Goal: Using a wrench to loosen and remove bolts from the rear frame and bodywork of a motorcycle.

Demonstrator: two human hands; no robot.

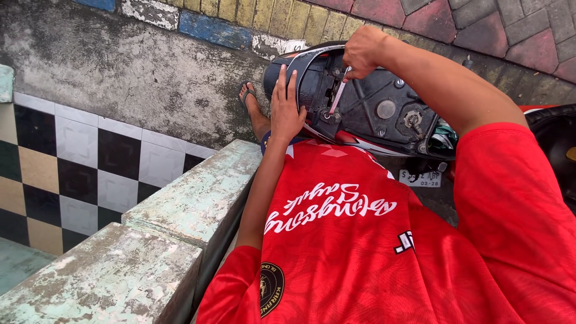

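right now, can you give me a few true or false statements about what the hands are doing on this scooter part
1. The right hand holds a slim metal tool in its grip. True.
2. The left hand is clenched in a fist. False: it lies flat, fingers spread, on the rim of the black scooter panel.
3. The tool's tip meets the panel near the left hand. True.
4. The shirt is blue. False: it is red.
5. Checkered tiles lie to the left. True.
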